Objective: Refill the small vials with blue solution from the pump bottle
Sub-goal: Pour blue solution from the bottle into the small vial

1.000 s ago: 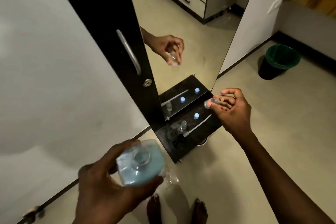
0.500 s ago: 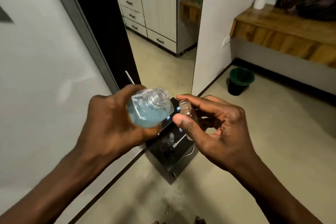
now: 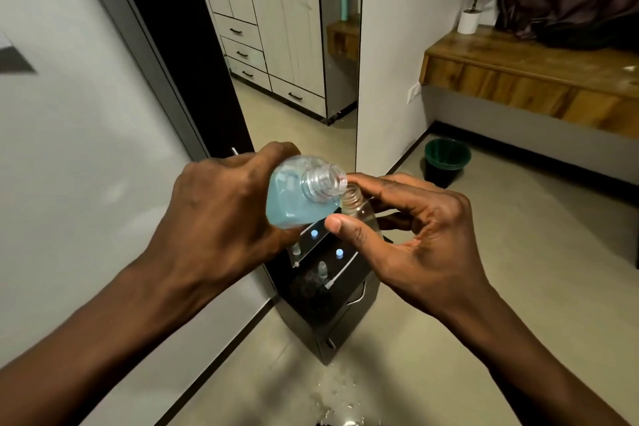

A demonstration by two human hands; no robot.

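Above the low black stand (image 3: 313, 297) at the foot of the mirror, both hands have come together; a second ago they were well apart. The left hand (image 3: 221, 211) grips the pump bottle (image 3: 297, 199) (its pump is off and the neck is open) round the body. It has tipped the bottle further over in the last half second. The bottle's long axis now lies close to level, with the neck pointing right and the mouth touching or just over the vial's rim. The blue solution still sits in the body, short of the neck, so I judge the pour is about to start, not under way. The right hand (image 3: 425, 235) pinches the small vial (image 3: 361, 213) between thumb and fingers. The vial looks clear and empty, and its axis leans with the mouth up and left toward the bottle. Below, on the stand, sit a blue-capped vial (image 3: 339, 253) and an uncapped one (image 3: 322, 268).
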